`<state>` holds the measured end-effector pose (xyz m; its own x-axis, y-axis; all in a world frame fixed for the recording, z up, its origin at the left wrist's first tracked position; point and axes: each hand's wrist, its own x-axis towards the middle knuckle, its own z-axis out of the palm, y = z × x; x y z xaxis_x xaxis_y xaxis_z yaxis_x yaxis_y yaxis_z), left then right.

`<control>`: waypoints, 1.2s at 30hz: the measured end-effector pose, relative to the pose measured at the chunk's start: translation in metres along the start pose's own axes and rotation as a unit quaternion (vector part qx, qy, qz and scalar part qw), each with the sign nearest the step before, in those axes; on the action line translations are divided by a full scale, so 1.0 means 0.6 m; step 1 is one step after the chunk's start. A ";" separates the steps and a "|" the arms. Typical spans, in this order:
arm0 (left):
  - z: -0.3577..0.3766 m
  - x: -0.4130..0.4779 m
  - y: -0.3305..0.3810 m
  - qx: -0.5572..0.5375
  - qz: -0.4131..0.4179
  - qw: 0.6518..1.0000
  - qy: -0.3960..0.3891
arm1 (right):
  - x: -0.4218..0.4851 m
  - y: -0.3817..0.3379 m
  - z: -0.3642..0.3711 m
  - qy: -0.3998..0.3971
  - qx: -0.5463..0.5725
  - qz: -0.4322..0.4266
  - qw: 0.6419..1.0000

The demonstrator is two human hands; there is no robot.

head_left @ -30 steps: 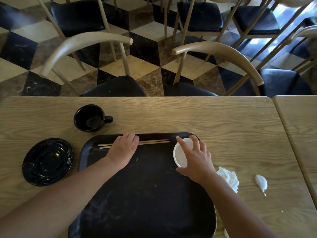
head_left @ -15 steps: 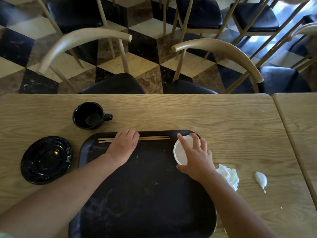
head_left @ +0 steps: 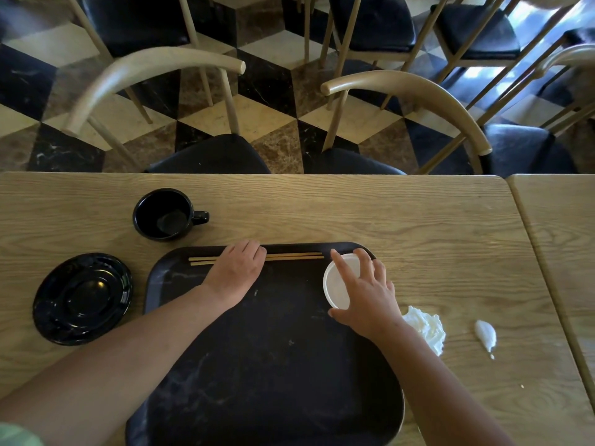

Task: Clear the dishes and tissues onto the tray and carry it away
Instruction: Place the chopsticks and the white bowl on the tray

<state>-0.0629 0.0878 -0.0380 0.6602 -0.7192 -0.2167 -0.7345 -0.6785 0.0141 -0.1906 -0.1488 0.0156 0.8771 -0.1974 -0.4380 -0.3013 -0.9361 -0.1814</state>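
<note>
Wooden table, pale oak grain, a second tabletop butted against its right edge. Black tray, rounded corners, faint marbled scuffs, sits near centre. On its far edge lie paired wooden chopsticks, thin, straight, parallel to the rim. Left hand rests palm-down across them, fingers flat and loosely together, gripping nothing that can be seen. At the tray's far right corner a small white cup, round, matte, seemingly empty; right hand spread over it, fingertips arched on the rim, thumb at the near side, a light claw hold. Off the tray, far left: black glossy mug, handle pointing right, nothing visible inside (interior dark). Left of tray: black glossy saucer, scalloped rim, bare. Right of tray, just beside the right wrist: crumpled white tissue, soft folds; further right a smaller white wad, elongated. Beyond the table, curved pale-wood chairs with black seat pads, on chequered stone floor.
</note>
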 end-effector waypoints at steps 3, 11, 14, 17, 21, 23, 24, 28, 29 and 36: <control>0.001 -0.001 0.000 0.008 -0.004 1.000 -0.002 | 0.000 0.001 0.003 0.003 -0.001 0.001 1.000; -0.002 0.004 0.004 0.008 -0.016 1.000 -0.015 | 0.005 -0.004 0.002 -0.011 -0.008 0.008 1.000; 0.001 0.004 0.004 0.013 -0.028 0.999 -0.016 | 0.004 -0.007 0.000 -0.024 -0.013 0.015 1.000; -0.002 0.002 0.009 0.012 -0.039 0.999 -0.017 | 0.003 -0.007 0.001 -0.030 -0.017 0.012 0.999; -0.021 -0.007 0.023 -0.009 -0.063 0.998 -0.014 | 0.003 -0.005 -0.001 -0.049 -0.024 0.013 0.998; -0.032 -0.015 0.032 -0.019 -0.073 0.997 -0.018 | 0.002 -0.003 -0.005 -0.056 -0.025 0.010 0.998; -0.036 -0.021 0.038 -0.022 -0.079 0.996 -0.025 | 0.000 -0.002 -0.007 -0.058 -0.023 0.009 0.998; -0.044 -0.054 0.059 -0.035 -0.093 0.994 -0.035 | -0.011 0.006 -0.021 -0.029 0.002 -0.003 1.000; -0.047 -0.064 0.066 -0.047 -0.097 0.994 -0.035 | -0.017 0.010 -0.025 -0.018 0.008 -0.006 1.000; -0.071 -0.158 0.127 -0.142 -0.195 0.970 -0.014 | -0.101 0.046 -0.030 0.033 0.070 0.006 0.997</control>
<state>-0.1750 0.0977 0.0252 0.8714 -0.3985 -0.2860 -0.3547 -0.9147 0.1936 -0.2456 -0.1680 0.0529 0.8948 -0.2308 -0.3822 -0.3566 -0.8846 -0.3007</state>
